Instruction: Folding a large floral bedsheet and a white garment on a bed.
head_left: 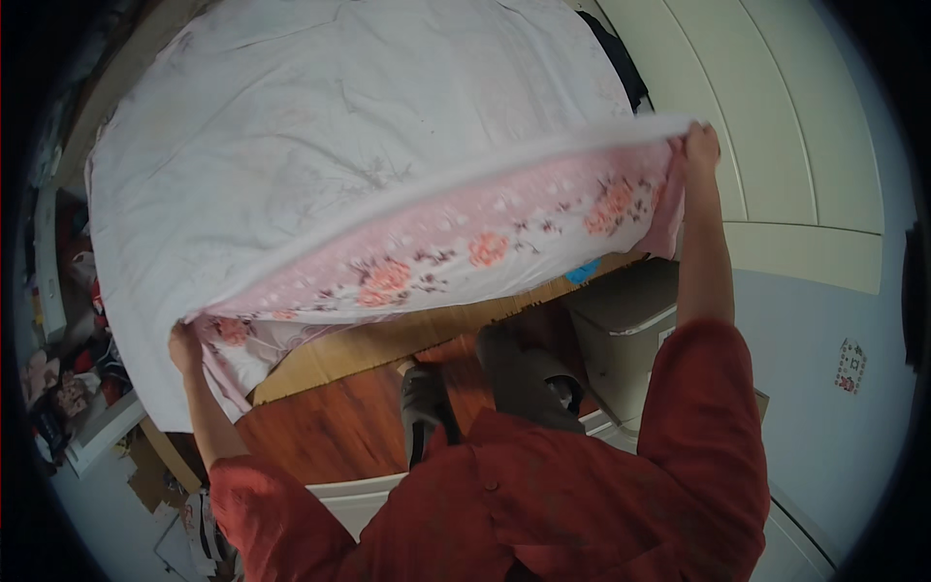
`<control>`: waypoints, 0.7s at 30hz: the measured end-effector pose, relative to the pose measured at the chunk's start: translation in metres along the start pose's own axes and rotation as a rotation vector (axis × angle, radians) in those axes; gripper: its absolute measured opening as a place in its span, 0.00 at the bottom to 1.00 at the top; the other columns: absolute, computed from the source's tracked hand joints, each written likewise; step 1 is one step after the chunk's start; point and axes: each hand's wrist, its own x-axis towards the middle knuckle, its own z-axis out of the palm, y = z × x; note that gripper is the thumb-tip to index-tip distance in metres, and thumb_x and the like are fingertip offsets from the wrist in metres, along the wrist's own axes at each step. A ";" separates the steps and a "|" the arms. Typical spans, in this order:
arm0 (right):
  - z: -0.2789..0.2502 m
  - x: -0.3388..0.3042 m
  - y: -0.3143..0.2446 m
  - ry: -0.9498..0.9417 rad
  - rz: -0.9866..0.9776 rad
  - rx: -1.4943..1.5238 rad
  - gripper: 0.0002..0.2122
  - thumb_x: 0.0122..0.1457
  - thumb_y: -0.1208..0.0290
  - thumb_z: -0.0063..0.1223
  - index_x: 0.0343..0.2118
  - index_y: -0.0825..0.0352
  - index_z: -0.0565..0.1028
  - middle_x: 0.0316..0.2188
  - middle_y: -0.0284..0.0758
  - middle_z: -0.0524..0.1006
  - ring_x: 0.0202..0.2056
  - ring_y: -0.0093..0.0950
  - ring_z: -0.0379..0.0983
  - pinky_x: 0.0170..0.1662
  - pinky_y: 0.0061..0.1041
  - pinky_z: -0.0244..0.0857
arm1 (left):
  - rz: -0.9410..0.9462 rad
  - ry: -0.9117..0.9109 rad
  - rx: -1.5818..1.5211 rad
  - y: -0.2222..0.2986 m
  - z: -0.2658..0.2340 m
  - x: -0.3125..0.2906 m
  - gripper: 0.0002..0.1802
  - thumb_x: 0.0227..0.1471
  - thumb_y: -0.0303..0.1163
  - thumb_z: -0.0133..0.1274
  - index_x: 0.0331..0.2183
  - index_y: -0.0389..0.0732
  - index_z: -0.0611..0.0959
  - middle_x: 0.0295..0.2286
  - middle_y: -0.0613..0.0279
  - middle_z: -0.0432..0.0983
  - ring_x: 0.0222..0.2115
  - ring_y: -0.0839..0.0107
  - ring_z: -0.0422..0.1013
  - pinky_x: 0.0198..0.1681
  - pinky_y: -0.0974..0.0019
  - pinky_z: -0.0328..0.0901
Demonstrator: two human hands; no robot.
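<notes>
The left hand (184, 346) and right hand (702, 148), held wide apart, each pinch an edge of a thin floral sheet (378, 145) that spans the space between them and spreads away in front. The wide grip probably keeps the raised edge stretched; it bows in a blurred, soft roll. Beneath it hangs smooth pink-and-white cloth with coral blossoms, while the pale expanse beyond is finely wrinkled. Below the cloth, between the hands, lies a straw-coloured woven mat (373, 351) with a ragged edge, then glossy reddish wood flooring (310, 441). Outside the right hand stand smooth cream panels (766, 126).
</notes>
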 end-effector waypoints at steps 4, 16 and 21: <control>0.058 -0.005 0.031 -0.200 0.018 -0.182 0.23 0.55 0.69 0.41 0.53 0.71 0.54 0.39 0.46 0.69 0.38 0.35 0.69 0.35 0.29 0.66 | -0.238 0.073 -0.056 0.026 0.047 0.058 0.26 0.47 0.50 0.44 0.44 0.44 0.70 0.38 0.44 0.68 0.40 0.49 0.65 0.42 0.55 0.60; 0.161 -0.339 0.167 -1.020 -0.876 -0.692 0.16 0.51 0.79 0.44 0.45 0.68 0.65 0.34 0.40 0.68 0.29 0.28 0.68 0.29 0.22 0.64 | -0.330 -0.048 -0.599 0.069 0.137 -0.219 0.33 0.43 0.39 0.53 0.49 0.36 0.63 0.43 0.39 0.61 0.45 0.46 0.58 0.48 0.57 0.56; 0.263 -0.491 0.148 -1.351 -0.551 -0.523 0.17 0.49 0.81 0.45 0.44 0.67 0.65 0.37 0.39 0.67 0.26 0.25 0.67 0.27 0.20 0.63 | -0.755 -0.287 -0.565 -0.069 0.164 -0.313 0.33 0.45 0.43 0.51 0.50 0.37 0.62 0.44 0.41 0.63 0.46 0.49 0.60 0.48 0.58 0.57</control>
